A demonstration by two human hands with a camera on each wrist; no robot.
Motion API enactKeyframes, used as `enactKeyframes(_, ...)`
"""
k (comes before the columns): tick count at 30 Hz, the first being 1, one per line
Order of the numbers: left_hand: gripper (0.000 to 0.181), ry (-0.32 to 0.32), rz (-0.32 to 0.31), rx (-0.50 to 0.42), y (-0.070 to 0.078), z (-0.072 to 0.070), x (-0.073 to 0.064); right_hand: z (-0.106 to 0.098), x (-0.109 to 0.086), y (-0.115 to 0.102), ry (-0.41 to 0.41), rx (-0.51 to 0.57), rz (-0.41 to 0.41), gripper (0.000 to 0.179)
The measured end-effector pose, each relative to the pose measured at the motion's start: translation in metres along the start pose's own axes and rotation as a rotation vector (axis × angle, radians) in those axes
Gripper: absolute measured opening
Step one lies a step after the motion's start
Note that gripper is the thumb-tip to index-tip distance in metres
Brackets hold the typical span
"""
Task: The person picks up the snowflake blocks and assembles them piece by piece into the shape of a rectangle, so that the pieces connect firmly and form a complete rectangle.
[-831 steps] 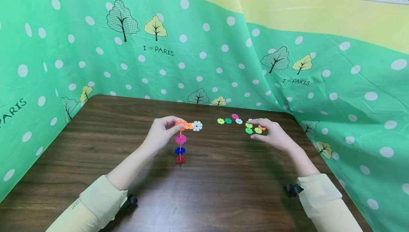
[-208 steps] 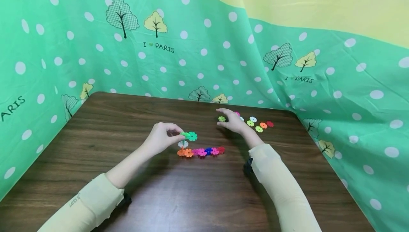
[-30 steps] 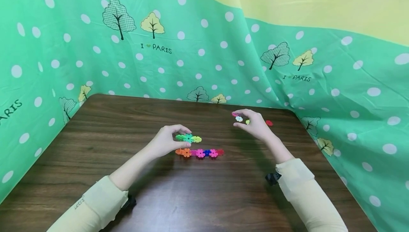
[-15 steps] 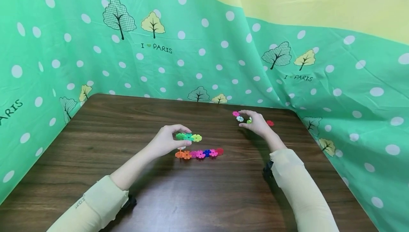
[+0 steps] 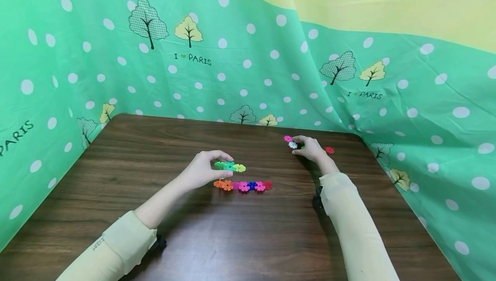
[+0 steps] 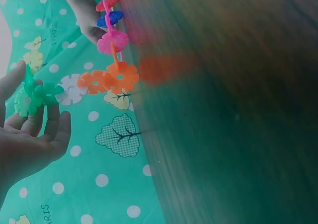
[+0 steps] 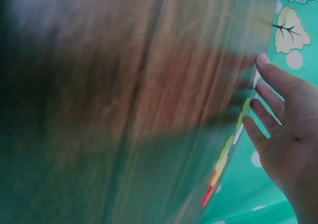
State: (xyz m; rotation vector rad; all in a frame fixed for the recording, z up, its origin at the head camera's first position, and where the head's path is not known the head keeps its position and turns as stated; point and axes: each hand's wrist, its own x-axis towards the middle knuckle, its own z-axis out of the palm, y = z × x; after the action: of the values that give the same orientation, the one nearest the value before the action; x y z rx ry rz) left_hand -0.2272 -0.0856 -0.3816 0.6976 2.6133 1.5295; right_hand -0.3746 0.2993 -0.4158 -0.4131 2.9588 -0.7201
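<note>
My left hand (image 5: 199, 172) pinches the green end of a chain of slotted flower discs between thumb and fingers. A lime disc (image 5: 240, 168) sticks out to the right of the green discs (image 5: 229, 166). Below, a white disc (image 6: 72, 89) joins them to orange discs (image 6: 121, 78), and a row of pink discs (image 5: 244, 186), a blue disc (image 5: 252, 186) and a red end disc (image 5: 268, 184) runs rightward along the table. At the back right, my right hand (image 5: 311, 149) reaches over loose discs, its fingers spread beside a white disc (image 5: 292, 145); no disc shows in its grasp.
A loose pink disc (image 5: 288, 138) lies behind the white one, and a loose red disc (image 5: 329, 150) lies right of my right hand. Other loose discs are partly hidden under that hand. A green dotted curtain (image 5: 217, 74) stands behind the brown wooden table (image 5: 248, 238).
Since the earliest frame, the chain has gained white, green and lime discs, and its coloured row now lies along the table. Over the last second, my right hand has lowered slightly among the loose discs.
</note>
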Motion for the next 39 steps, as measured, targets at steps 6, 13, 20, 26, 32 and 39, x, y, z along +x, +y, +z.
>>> enactKeyframes(6,0.033,-0.005,0.008,0.009,-0.001,0.000,0.000,0.005,0.005,-0.001,0.039,0.004,-0.004,0.040)
enactKeyframes(13,0.033,-0.003,0.007,0.008,0.000,0.000,-0.001,0.011,0.006,-0.002,0.074,0.002,0.010,0.030)
enactKeyframes(20,0.032,0.003,0.009,0.020,0.000,0.002,-0.001,0.012,0.004,-0.007,0.121,-0.008,-0.033,0.033)
enactKeyframes(26,0.032,-0.003,-0.003,-0.025,0.000,0.003,0.001,0.010,0.001,-0.017,0.142,0.007,-0.067,0.034)
enactKeyframes(32,0.033,-0.010,-0.027,-0.048,0.000,0.003,0.001,0.006,-0.001,-0.029,0.206,0.038,-0.100,0.028)
enactKeyframes(39,0.035,-0.009,-0.005,-0.067,0.000,0.002,0.001,-0.003,-0.009,-0.046,0.259,0.063,-0.151,0.019)
